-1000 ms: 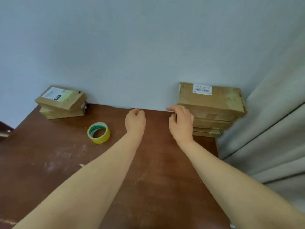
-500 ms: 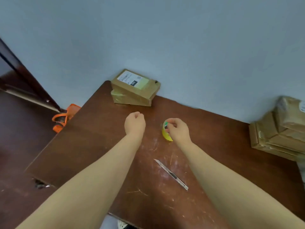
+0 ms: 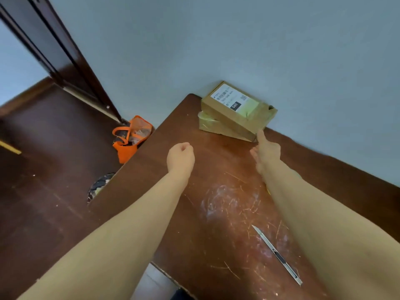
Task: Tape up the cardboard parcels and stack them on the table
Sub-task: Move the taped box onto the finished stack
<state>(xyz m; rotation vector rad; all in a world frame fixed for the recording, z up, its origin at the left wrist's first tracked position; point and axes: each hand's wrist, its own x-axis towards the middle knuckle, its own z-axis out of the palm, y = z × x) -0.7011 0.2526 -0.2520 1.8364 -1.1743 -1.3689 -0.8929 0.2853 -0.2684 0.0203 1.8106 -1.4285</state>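
Observation:
Two flat cardboard parcels (image 3: pixel 236 113) lie stacked at the back left corner of the brown table (image 3: pixel 216 213), against the wall. The top one carries a white label. My right hand (image 3: pixel 265 152) is open beside the stack's near right corner, its thumb raised and touching that corner. Hovering over the table to the left, my left hand (image 3: pixel 180 156) is curled into a loose fist with nothing in it. Of the yellow tape roll (image 3: pixel 268 191) only a sliver peeks out beside my right forearm.
A slim metal utility knife (image 3: pixel 278 255) lies on the scratched tabletop near my right forearm. On the floor left of the table sit an orange bag (image 3: pixel 129 139) and a dark round object (image 3: pixel 99 187). A dark door frame (image 3: pixel 65 61) stands at the far left.
The view has swung left, so the right-hand stack is out of sight. My right hand left the tape roll and reached the left stack's corner. My left hand stays curled.

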